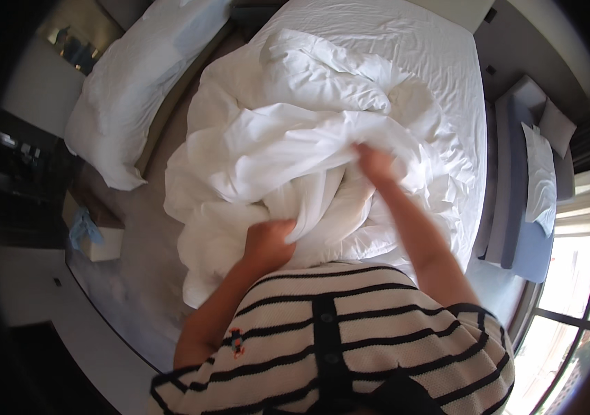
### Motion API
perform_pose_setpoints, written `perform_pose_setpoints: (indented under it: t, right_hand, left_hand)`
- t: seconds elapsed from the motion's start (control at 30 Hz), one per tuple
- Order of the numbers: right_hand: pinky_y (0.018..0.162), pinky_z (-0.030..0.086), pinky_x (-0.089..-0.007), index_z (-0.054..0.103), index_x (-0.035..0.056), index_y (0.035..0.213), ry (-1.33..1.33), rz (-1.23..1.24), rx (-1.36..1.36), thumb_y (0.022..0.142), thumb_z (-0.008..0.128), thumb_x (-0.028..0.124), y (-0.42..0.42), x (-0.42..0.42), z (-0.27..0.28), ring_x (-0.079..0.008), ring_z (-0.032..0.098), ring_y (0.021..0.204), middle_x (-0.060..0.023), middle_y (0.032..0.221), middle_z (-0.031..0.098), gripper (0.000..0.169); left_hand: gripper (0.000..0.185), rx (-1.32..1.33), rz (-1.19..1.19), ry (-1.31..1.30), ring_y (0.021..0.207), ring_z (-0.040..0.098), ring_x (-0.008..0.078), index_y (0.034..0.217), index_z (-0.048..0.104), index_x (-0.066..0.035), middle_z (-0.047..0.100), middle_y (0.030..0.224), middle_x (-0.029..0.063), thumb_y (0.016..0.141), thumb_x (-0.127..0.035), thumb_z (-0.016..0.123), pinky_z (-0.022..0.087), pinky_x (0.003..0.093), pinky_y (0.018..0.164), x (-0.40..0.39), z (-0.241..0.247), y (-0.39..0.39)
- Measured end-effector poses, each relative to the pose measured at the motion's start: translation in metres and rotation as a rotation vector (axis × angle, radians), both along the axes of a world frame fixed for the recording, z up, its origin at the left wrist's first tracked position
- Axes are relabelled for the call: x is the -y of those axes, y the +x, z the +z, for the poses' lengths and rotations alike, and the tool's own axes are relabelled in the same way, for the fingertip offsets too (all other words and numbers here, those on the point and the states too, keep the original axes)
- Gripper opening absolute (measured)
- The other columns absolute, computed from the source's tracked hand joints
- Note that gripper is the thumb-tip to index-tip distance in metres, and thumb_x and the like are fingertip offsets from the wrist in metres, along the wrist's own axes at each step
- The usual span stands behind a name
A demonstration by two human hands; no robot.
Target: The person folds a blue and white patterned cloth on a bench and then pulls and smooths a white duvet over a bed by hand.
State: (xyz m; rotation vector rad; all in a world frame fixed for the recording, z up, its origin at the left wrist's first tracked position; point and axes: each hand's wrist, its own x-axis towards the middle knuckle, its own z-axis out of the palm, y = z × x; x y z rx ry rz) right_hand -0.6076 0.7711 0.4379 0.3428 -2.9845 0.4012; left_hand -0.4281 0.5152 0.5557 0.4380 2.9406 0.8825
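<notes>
A white duvet (284, 140) lies heaped and folded over itself on a bed with a white fitted sheet (430, 46). My left hand (270, 244), near my chest, is closed on a fold of the duvet's fabric, which stretches up and away from it. Farther forward and to the right, my right hand (378, 163) is blurred and grips the edge of a raised fold. Both forearms reach out over the near part of the heap.
Another bed with rumpled white bedding (124, 88) stands at the left, across a strip of carpet (144, 218). A small bin (105, 241) with a blue cloth is near it. At the right are a grey sofa (505, 181) with a white pillow (539, 176) and a window (559, 280).
</notes>
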Motion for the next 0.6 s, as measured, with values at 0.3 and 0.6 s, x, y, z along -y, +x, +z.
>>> perform_pose_setpoints:
  t: [0.3, 0.6]
  right_hand:
    - [0.079, 0.047, -0.0451, 0.055, 0.0144, 0.107, -0.029, -0.666, 0.076, 0.084, 0.048, 0.035, -0.057, -0.154, 0.049, -0.0337, 0.059, 0.094, -0.0140, 0.100, 0.062, 0.031]
    - [0.094, 0.036, -0.0427, 0.050, 0.0085, 0.119, -0.449, -0.187, -0.014, 0.080, 0.058, 0.020, 0.224, -0.045, -0.034, -0.0342, 0.044, 0.114, -0.0164, 0.123, 0.048, 0.042]
  left_hand:
    - [0.045, 0.003, 0.367, 0.011, 0.096, 0.056, 0.0310, 0.111, 0.057, -0.005, 0.059, 0.103, 0.0155, 0.067, -0.006, 0.063, 0.044, 0.0378, 0.080, 0.024, -0.002, 0.000]
    - [0.078, 0.153, -0.556, -0.001, 0.120, 0.036, 0.0360, 0.134, 0.030, 0.000, 0.037, 0.129, 0.0231, 0.071, -0.025, 0.068, 0.032, 0.0404, 0.100, -0.112, -0.060, -0.033]
